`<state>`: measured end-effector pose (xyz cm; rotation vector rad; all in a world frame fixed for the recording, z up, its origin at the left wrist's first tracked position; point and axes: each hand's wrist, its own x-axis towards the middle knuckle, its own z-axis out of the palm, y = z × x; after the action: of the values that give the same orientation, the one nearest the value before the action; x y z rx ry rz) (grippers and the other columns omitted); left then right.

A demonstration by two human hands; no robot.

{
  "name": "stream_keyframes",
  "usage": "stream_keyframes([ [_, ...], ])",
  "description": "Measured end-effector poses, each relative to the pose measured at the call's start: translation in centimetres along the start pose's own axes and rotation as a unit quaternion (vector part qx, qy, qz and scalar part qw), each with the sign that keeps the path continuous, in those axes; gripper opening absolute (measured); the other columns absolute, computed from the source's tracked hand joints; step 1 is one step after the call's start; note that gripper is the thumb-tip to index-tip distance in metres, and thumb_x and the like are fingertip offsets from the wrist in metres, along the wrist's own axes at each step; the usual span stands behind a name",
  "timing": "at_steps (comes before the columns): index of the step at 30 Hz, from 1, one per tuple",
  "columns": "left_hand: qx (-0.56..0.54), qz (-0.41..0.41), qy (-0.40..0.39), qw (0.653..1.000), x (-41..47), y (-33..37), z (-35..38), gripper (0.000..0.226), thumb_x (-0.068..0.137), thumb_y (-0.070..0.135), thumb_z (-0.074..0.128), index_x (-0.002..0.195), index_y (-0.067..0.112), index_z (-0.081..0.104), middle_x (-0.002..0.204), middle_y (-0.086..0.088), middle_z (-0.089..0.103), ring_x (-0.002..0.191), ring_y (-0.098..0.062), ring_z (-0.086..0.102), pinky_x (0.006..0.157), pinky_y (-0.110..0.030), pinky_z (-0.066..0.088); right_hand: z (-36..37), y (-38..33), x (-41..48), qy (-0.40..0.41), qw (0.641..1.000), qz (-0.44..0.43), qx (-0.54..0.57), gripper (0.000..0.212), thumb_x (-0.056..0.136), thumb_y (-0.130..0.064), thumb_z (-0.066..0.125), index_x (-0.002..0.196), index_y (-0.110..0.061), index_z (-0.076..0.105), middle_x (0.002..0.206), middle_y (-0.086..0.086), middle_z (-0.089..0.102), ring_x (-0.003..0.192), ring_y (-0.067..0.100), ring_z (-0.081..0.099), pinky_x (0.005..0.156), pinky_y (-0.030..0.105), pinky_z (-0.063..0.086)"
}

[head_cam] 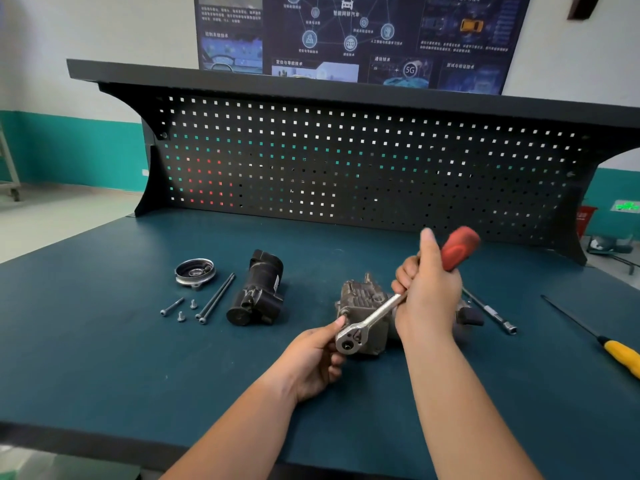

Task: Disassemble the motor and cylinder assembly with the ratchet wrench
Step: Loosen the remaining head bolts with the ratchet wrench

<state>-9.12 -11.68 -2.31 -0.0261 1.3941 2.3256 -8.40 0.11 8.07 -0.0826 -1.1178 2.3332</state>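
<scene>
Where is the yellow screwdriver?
In the head view, the screwdriver lies on the bench at the far right edge, just right of the thin metal bar.

Dark teal bench (104,358), left to right: a round metal cover (195,271), loose screws (172,306) and two long bolts (216,301), a black motor (258,289) lying on its side, and a grey cylinder housing (360,301). At the right lie a socket extension bar (491,311) and a yellow-handled screwdriver (620,355), well apart.
</scene>
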Motion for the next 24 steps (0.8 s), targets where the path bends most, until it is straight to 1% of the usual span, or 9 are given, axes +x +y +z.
stream_keyframes([
  [2, 0.002, 0.002, -0.004, 1.000, 0.0, 0.1, 0.0, 0.031, 0.068, 0.039, 0.065, 0.082, 0.012, 0.061, 0.074, -0.006, 0.063, 0.037, -0.004, 0.038, 0.034, -0.013, 0.029, 0.9, -0.2, -0.1, -0.034, 0.999, -0.013, -0.040, 0.036, 0.092, -0.025, 0.060, 0.067, -0.018, 0.034, 0.039, -0.011, 0.032, 0.033, 0.004, 0.028, 0.035, 0.017, 0.022],
  [4, 0.003, 0.003, -0.001, 1.000, 0.0, 0.2, 0.0, 0.029, 0.067, 0.040, 0.065, 0.079, 0.013, 0.063, 0.073, -0.006, 0.066, 0.037, -0.004, 0.039, 0.034, -0.013, 0.030, 1.6, -0.3, -0.2, -0.065, 0.995, -0.019, -0.079, 0.034, 0.091, -0.024, 0.061, 0.069, -0.018, 0.035, 0.040, -0.010, 0.033, 0.034, 0.004, 0.028, 0.036, 0.017, 0.023],
  [6, 0.001, 0.003, 0.009, 1.000, 0.1, 0.1, 0.0, 0.031, 0.063, 0.042, 0.067, 0.078, 0.015, 0.060, 0.074, -0.003, 0.054, 0.037, -0.003, 0.039, 0.033, -0.014, 0.032, 2.2, -0.5, -0.3, -0.094, 0.989, -0.016, -0.113, 0.033, 0.091, -0.024, 0.061, 0.070, -0.018, 0.036, 0.041, -0.010, 0.033, 0.035, 0.004, 0.029, 0.037, 0.019, 0.024],
  [8, 0.000, 0.000, 0.015, 1.000, 0.1, 0.0, -0.1, 0.032, 0.060, 0.044, 0.068, 0.077, 0.018, 0.057, 0.070, 0.001, 0.043, 0.036, -0.003, 0.039, 0.033, -0.013, 0.033, 2.8, -0.7, -0.4, -0.126, 0.982, -0.011, -0.141, 0.032, 0.091, -0.022, 0.061, 0.070, -0.017, 0.037, 0.042, -0.011, 0.034, 0.035, 0.004, 0.029, 0.037, 0.020, 0.026],
  [10, -0.003, -0.004, 0.010, 1.000, 0.2, -0.1, -0.1, 0.033, 0.060, 0.046, 0.068, 0.075, 0.020, 0.055, 0.069, 0.002, 0.040, 0.036, -0.003, 0.039, 0.033, -0.013, 0.032, 3.1, -0.8, -0.5, -0.152, 0.974, -0.012, -0.167, 0.033, 0.090, -0.020, 0.062, 0.069, -0.017, 0.037, 0.041, -0.011, 0.034, 0.034, 0.004, 0.030, 0.038, 0.020, 0.027],
  [13, -0.018, -0.005, 0.000, 1.000, 0.3, -0.1, -0.2, 0.027, 0.064, 0.039, 0.068, 0.076, 0.019, 0.054, 0.070, 0.001, 0.037, 0.035, -0.002, 0.036, 0.032, -0.012, 0.028, 3.1, -0.8, -0.4, -0.170, 0.966, -0.014, -0.193, 0.032, 0.090, -0.020, 0.062, 0.069, -0.017, 0.038, 0.041, -0.012, 0.035, 0.035, 0.004, 0.032, 0.038, 0.019, 0.030],
  [16, -0.023, 0.006, -0.017, 1.000, 0.4, 0.0, -0.2, 0.020, 0.070, 0.032, 0.063, 0.078, 0.017, 0.052, 0.073, -0.001, 0.036, 0.032, 0.000, 0.029, 0.030, -0.010, 0.021, 2.2, -0.9, -0.1, -0.153, 0.973, 0.004, -0.173, 0.030, 0.090, -0.023, 0.062, 0.070, -0.018, 0.040, 0.043, -0.011, 0.037, 0.038, 0.004, 0.034, 0.040, 0.020, 0.032],
  [20, -0.016, 0.022, -0.016, 1.000, 0.4, -0.1, -0.1, 0.022, 0.068, 0.031, 0.064, 0.075, 0.015, 0.049, 0.073, -0.003, 0.035, 0.029, 0.001, 0.025, 0.029, -0.011, 0.019, 0.2, -0.9, 0.2, -0.099, 0.989, 0.026, -0.108, 0.031, 0.091, -0.023, 0.060, 0.070, -0.018, 0.038, 0.043, -0.011, 0.038, 0.037, 0.005, 0.034, 0.040, 0.019, 0.033],
  [24, -0.020, 0.029, -0.007, 0.999, 0.3, -0.1, -0.1, 0.022, 0.068, 0.029, 0.065, 0.070, 0.015, 0.048, 0.064, 0.001, 0.033, 0.029, 0.000, 0.023, 0.029, -0.012, 0.019, -1.6, -0.6, 0.4, -0.048, 0.997, 0.056, -0.031, 0.029, 0.093, -0.022, 0.057, 0.073, -0.019, 0.036, 0.044, -0.011, 0.037, 0.037, 0.005, 0.035, 0.040, 0.018, 0.034],
])
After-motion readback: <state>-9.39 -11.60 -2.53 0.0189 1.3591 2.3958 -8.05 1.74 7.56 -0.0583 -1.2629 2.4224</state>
